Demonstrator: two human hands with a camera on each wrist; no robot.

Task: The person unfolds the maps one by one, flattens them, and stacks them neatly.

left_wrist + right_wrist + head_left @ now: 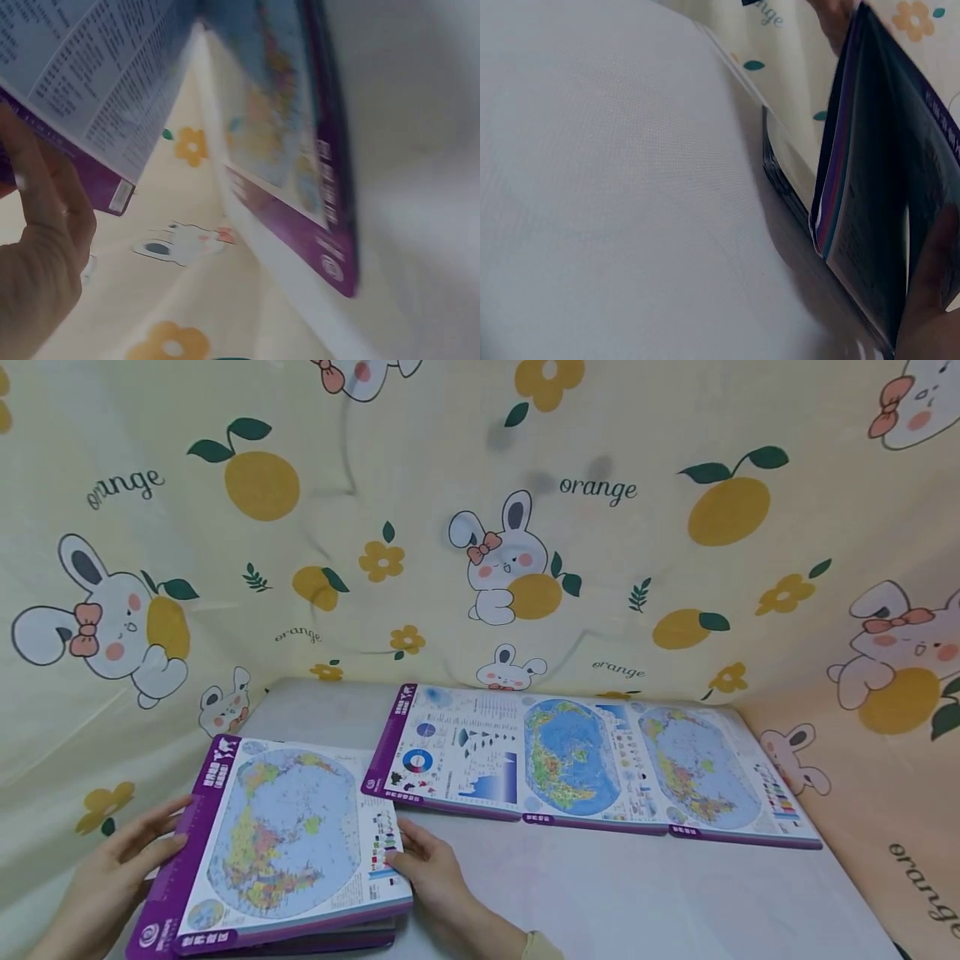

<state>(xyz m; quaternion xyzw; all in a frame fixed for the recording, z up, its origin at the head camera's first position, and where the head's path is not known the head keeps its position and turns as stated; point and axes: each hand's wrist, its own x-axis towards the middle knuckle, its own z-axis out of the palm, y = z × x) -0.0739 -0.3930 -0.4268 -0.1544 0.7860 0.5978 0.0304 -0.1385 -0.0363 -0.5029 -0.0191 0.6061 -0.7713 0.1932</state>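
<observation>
Both hands hold a purple-edged folded world map [292, 835] at the front left, raised above the table. My left hand [112, 881] grips its purple left edge, with fingers behind and thumb in front. At the right edge my right hand [442, 881] pinches it, thumb on top. In the left wrist view, the printed underside of the held map [90, 82] is tilted up. Beneath it another purple-edged map [300, 240] lies on the table. The right wrist view shows the held map's layers [877, 187] spread apart beside my right hand [930, 300].
A row of three overlapping folded sheets lies at the back of the white table [622, 893]: an infographic sheet [450, 752] at left, a terrain map [573, 760] in the middle, a political map [705, 768] at right. A patterned curtain [420, 460] surrounds the table.
</observation>
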